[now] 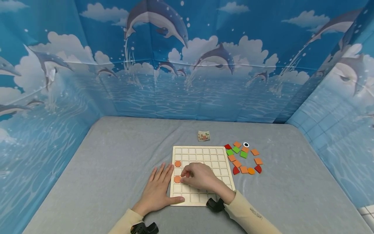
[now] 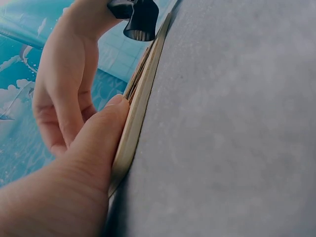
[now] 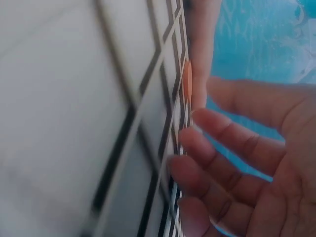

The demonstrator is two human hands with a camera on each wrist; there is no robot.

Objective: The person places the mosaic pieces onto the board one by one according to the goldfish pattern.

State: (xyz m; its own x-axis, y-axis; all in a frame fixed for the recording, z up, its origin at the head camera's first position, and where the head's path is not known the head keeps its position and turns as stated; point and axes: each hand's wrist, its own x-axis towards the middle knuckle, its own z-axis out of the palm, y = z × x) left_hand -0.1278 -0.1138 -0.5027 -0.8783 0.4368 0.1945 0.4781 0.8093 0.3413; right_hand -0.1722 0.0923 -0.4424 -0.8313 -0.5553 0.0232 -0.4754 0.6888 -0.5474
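Currently, the left hand (image 1: 157,190) lies spread against the gridded board (image 1: 216,150); the right hand (image 1: 201,176), fingers loosely bent, adjoins an orange disc (image 1: 177,179), contact unclear.

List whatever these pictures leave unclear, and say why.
Head: the pattern on the small, multicoloured card is too small to read.
Head: the bare right hand hides several squares of the pale wooden gridded board.
Head: the bottom edge cuts off the black wrist-worn device.
Left wrist: the board is nearly edge-on, so individual squares merge.
Right wrist: its nearest squares are blurred.
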